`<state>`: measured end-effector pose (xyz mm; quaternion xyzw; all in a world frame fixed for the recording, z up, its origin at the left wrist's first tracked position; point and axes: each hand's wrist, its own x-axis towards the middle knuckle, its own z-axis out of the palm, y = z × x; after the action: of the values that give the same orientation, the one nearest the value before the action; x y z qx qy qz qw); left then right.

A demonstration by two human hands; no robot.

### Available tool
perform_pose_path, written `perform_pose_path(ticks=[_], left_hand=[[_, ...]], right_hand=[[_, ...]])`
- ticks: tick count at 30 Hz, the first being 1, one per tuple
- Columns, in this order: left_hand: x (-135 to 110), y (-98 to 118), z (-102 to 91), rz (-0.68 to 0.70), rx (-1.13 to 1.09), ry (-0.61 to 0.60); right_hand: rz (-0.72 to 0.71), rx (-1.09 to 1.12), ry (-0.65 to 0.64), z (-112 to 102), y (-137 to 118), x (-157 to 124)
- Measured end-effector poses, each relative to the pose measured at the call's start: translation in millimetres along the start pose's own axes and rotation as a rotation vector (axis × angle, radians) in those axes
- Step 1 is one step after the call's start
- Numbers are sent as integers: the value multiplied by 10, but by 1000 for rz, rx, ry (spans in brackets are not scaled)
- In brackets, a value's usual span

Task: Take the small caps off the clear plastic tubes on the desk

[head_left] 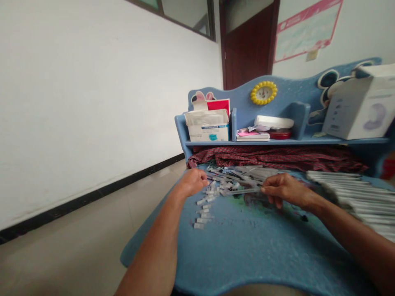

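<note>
My right hand [282, 190] pinches the right end of a clear pen barrel [242, 191], held nearly level just above the desk. My left hand [194, 183] has its fingers curled closed at the left edge of a loose pile; anything in them is too small or hidden to make out. Small whitish pen caps [203, 214] lie in a rough line below the left hand and between the two hands. Behind them spreads a heap of clear pen barrels and parts [243, 172], some with dark pieces.
The blue desk [234, 246] has dark stains near its middle. Rows of whitish tubes [364, 197] lie at the right. A checked cloth [271, 158] runs below the shelf [210, 143], which holds a mask box [206, 132] and a white carton [358, 109]. A wall [92, 102] stands left.
</note>
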<state>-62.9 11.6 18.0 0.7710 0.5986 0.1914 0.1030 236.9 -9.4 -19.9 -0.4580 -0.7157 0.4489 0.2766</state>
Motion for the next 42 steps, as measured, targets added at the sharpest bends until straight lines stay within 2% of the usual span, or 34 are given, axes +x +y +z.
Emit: perform_pose_path(ticks=[2,5,12,17,19,23,25,31,42], left_hand=[[-10,-19,46,21,22,-116],[-30,38,112,52,50,-181],[-27,178,200,71,69,-163],[-15,172,192,59,6,-73],[-10,185,185,24,-151,-24],[-13,251,182,-154,-729,48],[-18,289,181,-210,-854,59],[-28,355,186,-255,-958,116],[-14,338,200,-303,-1110,74]], right_hand=[[2,-3,3,17,-5,-1],[-12,-18,-8,48,-5,4],[2,5,-16,91,14,22],[-9,56,9,126,-13,26],[-20,89,27,146,-42,22],[-52,115,63,183,-111,3],[-66,118,77,200,-134,-6],[-104,119,132,226,-141,1],[-117,82,256,235,-221,-24]])
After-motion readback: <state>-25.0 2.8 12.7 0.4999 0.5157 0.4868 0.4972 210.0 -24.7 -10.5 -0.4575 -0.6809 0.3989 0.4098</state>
